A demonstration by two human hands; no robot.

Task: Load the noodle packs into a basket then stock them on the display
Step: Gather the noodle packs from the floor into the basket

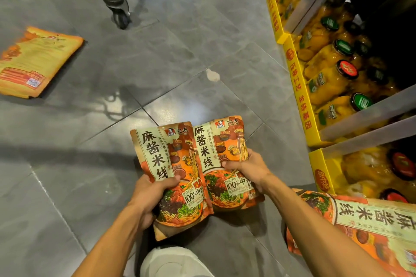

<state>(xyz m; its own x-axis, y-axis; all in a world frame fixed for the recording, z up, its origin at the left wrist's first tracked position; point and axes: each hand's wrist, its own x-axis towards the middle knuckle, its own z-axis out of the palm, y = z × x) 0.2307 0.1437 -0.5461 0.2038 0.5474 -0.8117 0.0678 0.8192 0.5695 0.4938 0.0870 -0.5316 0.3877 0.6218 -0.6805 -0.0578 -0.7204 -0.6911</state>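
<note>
I hold two orange noodle packs side by side above the grey floor, printed fronts facing me. My left hand (151, 195) grips the left noodle pack (167, 164) at its lower left edge, thumb on the front. My right hand (246, 170) grips the right noodle pack (221, 141) at its right edge, thumb across the front. Another noodle pack (369, 229) lies at the lower right, partly behind my right forearm. A stack of noodle packs (36, 60) lies face down on the floor at the far left. No basket is in view.
Shelves at the right hold yellow cardboard trays (297, 87) filled with jars of yellow fruit (331, 78). A metal caster wheel on a pole (118, 4) stands on the floor at the top. My white shoe (175, 263) is at the bottom.
</note>
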